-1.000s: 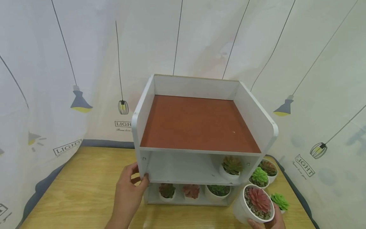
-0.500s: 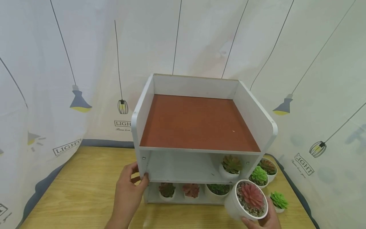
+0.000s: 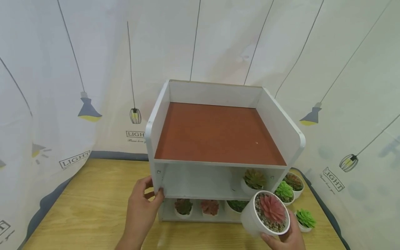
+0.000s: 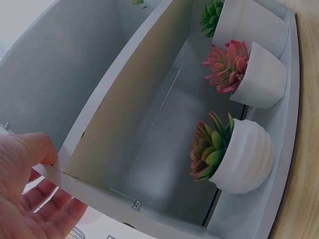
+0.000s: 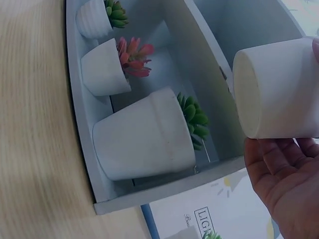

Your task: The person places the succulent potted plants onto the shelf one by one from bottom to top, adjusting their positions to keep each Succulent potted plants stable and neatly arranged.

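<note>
Head view: your held white pot [image 3: 250, 218] covers part of the potted green plant [image 3: 236, 205], plus some fingers of your right hand [image 3: 293, 236]. Fingertips of your left hand [image 3: 141, 202] out of sight behind the shelf unit [image 3: 218, 135]. Small script [image 3: 135, 141] on the wall: unreadable. Right wrist view: right edge crops your pot. Left wrist view: top edge crops the green plant's pot.

White-potted pink succulent [image 3: 271, 209], tilted in my right hand [image 3: 290, 236], white shelf [image 3: 279, 126] behind it, upright, gripped by my left hand [image 3: 142, 203]
</note>
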The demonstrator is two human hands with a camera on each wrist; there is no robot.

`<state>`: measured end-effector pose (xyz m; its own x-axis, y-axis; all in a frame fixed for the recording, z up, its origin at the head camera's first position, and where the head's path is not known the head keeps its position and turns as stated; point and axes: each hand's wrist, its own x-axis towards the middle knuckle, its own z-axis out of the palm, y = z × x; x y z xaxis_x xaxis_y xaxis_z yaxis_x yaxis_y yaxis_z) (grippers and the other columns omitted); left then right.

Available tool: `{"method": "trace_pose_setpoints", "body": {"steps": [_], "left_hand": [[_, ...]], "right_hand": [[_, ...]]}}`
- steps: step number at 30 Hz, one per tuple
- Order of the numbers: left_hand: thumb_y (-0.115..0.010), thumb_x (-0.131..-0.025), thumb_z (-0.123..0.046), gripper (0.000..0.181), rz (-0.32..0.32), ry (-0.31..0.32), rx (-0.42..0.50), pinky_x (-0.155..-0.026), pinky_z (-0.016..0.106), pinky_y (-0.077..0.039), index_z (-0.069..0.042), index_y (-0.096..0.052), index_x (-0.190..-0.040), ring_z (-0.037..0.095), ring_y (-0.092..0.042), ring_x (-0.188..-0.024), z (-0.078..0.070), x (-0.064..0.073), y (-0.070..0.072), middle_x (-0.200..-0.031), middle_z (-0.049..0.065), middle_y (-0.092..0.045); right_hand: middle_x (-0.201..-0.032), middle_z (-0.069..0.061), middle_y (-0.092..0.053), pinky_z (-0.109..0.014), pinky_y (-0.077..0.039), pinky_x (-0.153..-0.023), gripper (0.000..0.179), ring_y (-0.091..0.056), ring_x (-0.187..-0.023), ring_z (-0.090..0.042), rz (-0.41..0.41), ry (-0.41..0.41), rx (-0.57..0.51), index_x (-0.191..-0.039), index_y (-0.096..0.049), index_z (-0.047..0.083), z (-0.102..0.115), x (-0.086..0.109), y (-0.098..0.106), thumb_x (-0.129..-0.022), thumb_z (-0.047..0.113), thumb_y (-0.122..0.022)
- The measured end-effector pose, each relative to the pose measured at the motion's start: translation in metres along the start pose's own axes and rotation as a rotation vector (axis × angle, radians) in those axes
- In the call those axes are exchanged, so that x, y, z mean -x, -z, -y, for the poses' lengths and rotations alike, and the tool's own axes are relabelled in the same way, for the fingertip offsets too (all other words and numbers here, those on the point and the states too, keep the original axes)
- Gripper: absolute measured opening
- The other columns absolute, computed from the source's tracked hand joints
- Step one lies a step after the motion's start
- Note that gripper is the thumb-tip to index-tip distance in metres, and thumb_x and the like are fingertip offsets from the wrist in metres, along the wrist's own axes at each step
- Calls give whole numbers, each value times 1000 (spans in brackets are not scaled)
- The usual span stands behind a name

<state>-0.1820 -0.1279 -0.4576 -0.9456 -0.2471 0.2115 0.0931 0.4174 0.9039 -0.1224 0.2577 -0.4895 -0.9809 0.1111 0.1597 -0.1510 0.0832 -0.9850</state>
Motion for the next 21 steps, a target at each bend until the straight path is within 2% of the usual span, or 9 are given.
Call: {"method": "trace_pose_setpoints", "body": {"steps": [2,7,12,17,21], "left_hand": [[-73,-95,-9,40,1,1,-1,-98,45,-60,-11,-62,-132,22,-60,-120,0,0,0,-127,4,-62],[-73,-95,-9,40,5,10,3,-99,45,-60,-12,-61,-133,22,-60,-121,0,0,0,-128,3,-62],[-73,-95,-9,40,7,9,9,-99,44,-60,-12,-61,-133,21,-60,-121,1,0,0,-128,3,-61],[-73,-95,-9,40,4,-4,10,-98,44,-60,-11,-61,-133,22,-60,-120,1,0,0,-127,3,-61],[-73,-94,-7,40,-2,-13,8,-98,44,-60,-11,-61,-133,22,-60,-119,2,0,0,-127,4,-62]], "right_hand": [[-132,17,-58,-13,-56,-92,84,-62,-115,4,12,10,-7,-142,-44,26,3,-1,-1,-77,-18,-74],[-134,12,-61,-15,-57,-91,88,-63,-117,0,48,97,-54,-145,-47,20,9,-3,-5,-73,-25,-71],[-136,11,-59,-13,-55,-93,90,-61,-119,1,59,158,-56,-145,-47,18,13,-4,-13,-71,-27,-71],[-139,11,-58,-12,-52,-100,97,-59,-124,3,99,259,-69,-146,-46,16,18,-5,-23,-65,-31,-70],[-145,8,-57,-11,-49,-105,103,-57,-130,1,157,349,-101,-151,-42,9,22,-8,-32,-61,-33,-69]]}}
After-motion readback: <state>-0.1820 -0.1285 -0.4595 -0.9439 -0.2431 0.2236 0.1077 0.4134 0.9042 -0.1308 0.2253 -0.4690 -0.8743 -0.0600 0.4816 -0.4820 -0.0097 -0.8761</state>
